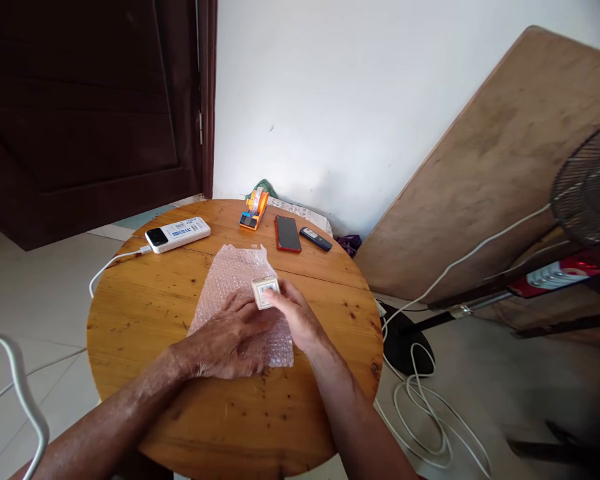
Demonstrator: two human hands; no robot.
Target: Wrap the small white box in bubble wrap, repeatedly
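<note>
A sheet of bubble wrap [230, 273] lies on the round wooden table [145, 327]. My left hand [235, 337] rests flat on the lower part of the sheet, fingers stretched to the right. Between the thumb and fingers of my right hand [297, 313] is a small pale box [265, 293] with a printed label on its face. The box is over the sheet's right side, close to my left fingers; whether it touches the sheet I cannot tell. My left hand hides part of the wrap.
An orange tape dispenser [254, 209], a red-edged phone [287, 233] and a dark remote-like device [315, 238] lie toward the table's back. A white power bank [178, 235] with a cable is at the left. A fan [590, 180] and coiled white cable [443, 427] are at the right.
</note>
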